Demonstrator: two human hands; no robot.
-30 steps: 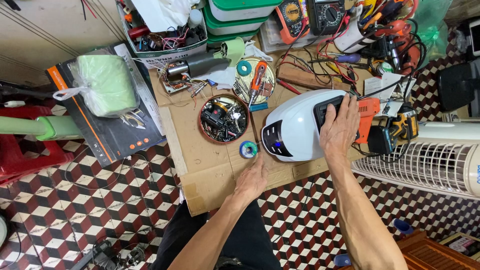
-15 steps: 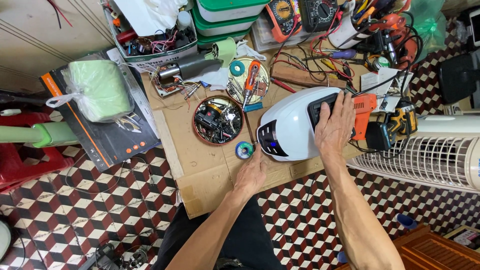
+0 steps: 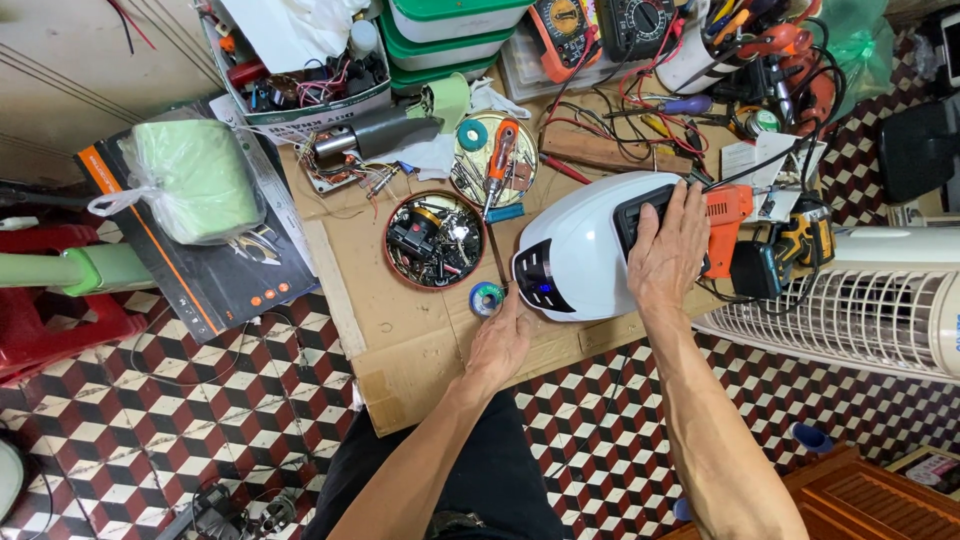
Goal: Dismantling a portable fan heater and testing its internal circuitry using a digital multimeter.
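Observation:
A white rounded appliance housing [image 3: 585,250] with a dark panel lies on a brown cardboard sheet [image 3: 400,330]. My right hand [image 3: 668,252] rests flat on its top, over a black grille. My left hand [image 3: 502,340] sits at the housing's near-left edge, fingers curled against it, right beside a small blue spool [image 3: 486,298]. A round tin of screws and small parts [image 3: 436,240] stands just left of the housing.
An orange drill [image 3: 728,212] and a yellow-black battery [image 3: 806,236] lie right of the housing. A white tower fan [image 3: 860,310] lies at the right. Multimeters [image 3: 566,28], wires, tools and green-lidded boxes [image 3: 450,25] crowd the back. A green bundle in plastic [image 3: 195,180] sits left.
My view has shifted slightly; the hands stay on the white housing, with the left hand still by the blue spool.

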